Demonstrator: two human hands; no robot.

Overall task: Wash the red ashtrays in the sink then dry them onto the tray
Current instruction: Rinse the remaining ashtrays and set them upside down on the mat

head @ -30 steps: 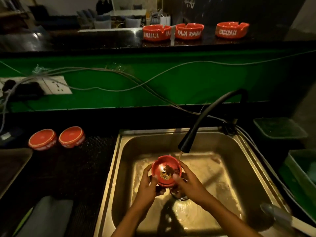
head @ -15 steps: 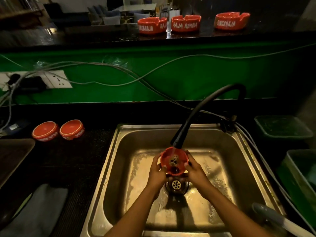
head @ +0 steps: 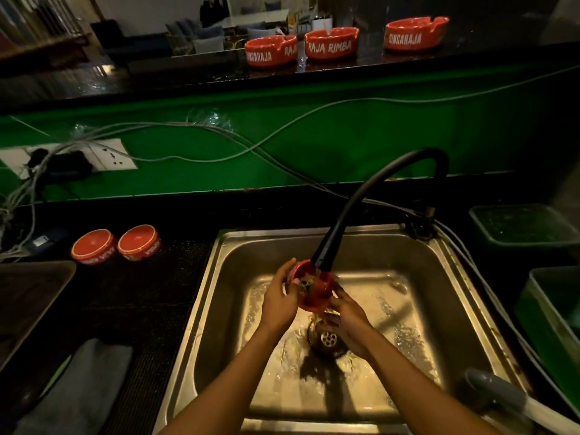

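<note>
A red ashtray (head: 315, 291) with dark ash inside is tilted under the black tap spout (head: 326, 252), and water runs over it into the steel sink (head: 439, 309). My left hand (head: 281, 298) grips its left rim. My right hand (head: 346, 321) holds it from below on the right, with fingers stretched under it. Two more red ashtrays (head: 94, 246) (head: 139, 241) lie upside down on the dark counter to the left. Three red ashtrays (head: 271, 51) (head: 331, 42) (head: 416, 32) stand on the upper bar shelf. A dark tray (head: 28, 296) sits at the left edge.
A grey cloth (head: 81, 390) lies at the front left. Cables (head: 219, 142) run along the green wall from a socket (head: 103, 155). Green bins (head: 521, 227) (head: 555, 315) stand right of the sink. A grey handle (head: 502, 397) lies at the sink's front right corner. The drain (head: 328, 339) is below my hands.
The ashtray has risen up and back to sit right under the spout, tipped further. My right hand has slid from its rim to beneath it.
</note>
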